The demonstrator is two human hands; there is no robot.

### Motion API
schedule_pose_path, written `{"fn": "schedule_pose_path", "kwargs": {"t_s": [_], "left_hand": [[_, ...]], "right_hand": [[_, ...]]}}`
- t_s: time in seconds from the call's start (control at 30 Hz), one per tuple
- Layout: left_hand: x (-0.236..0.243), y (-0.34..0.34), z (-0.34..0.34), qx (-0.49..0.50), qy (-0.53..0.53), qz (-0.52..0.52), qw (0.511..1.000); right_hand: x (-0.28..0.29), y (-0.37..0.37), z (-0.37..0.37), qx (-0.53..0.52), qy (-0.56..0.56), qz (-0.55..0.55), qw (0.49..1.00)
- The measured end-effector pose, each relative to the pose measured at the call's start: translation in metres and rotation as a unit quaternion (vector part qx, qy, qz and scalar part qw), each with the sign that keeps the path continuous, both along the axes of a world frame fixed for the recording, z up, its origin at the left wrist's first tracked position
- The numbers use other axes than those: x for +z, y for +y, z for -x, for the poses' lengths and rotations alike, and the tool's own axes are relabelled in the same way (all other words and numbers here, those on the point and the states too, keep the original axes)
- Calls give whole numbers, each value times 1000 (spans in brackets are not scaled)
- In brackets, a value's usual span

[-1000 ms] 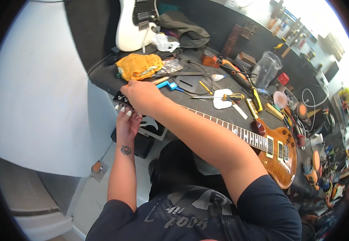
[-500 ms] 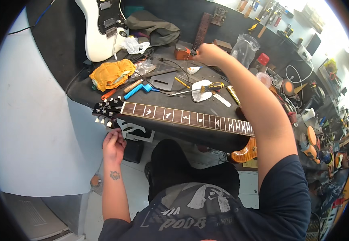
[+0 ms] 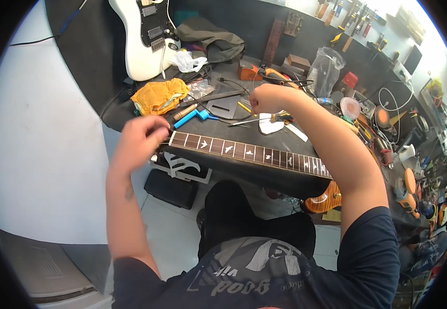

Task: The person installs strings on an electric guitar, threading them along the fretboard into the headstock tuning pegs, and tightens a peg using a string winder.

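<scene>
A guitar neck point(image 3: 249, 153) with white bird inlays lies along the bench edge, its flamed amber body point(image 3: 319, 201) partly under my right arm. My left hand point(image 3: 143, 139), blurred with curled fingers, is over the headstock, which it mostly hides. My right hand point(image 3: 264, 99) is raised above the fretboard, closed in a pinch; what it holds, possibly a thin string, is too small to make out. Nearby lie a blue winder tool point(image 3: 186, 118), a screwdriver point(image 3: 244, 121) and a white pad point(image 3: 271, 125).
A white guitar point(image 3: 136, 51), yellow cloth point(image 3: 156, 95), orange block point(image 3: 249, 70) and clear bag point(image 3: 324, 72) occupy the back bench point(image 3: 218, 110). Tools crowd the right side and hang on the wall point(image 3: 316, 38). A black case point(image 3: 169, 188) sits below.
My left hand has risen from below the tuners to over the headstock. My right hand left the headstock for the orange block, then came down a little toward the fretboard. The view shifted.
</scene>
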State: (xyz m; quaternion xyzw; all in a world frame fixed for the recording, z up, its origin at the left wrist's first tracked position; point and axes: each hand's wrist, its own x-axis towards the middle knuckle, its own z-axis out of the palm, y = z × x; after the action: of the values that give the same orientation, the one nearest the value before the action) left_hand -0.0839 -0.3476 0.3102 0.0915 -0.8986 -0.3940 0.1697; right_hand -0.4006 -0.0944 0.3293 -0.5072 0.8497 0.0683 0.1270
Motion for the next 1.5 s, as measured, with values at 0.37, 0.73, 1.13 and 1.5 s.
{"fn": "schedule_pose_path", "kwargs": {"t_s": [0.37,0.73,1.13,1.5], "left_hand": [[-61,-150,125,117,-37,241,963],[-37,-194,79,291,194,203,914],[-81,-187,101,200,57,268,941],[-37,-126,-1,145,123,-58,980]], "right_hand": [[94,81,-39,-109,-28,8,994],[134,294,58,-286,-53,271,918],[124,373,23,-351,-68,330,874],[95,464,-6,-350,-2,391,852]]}}
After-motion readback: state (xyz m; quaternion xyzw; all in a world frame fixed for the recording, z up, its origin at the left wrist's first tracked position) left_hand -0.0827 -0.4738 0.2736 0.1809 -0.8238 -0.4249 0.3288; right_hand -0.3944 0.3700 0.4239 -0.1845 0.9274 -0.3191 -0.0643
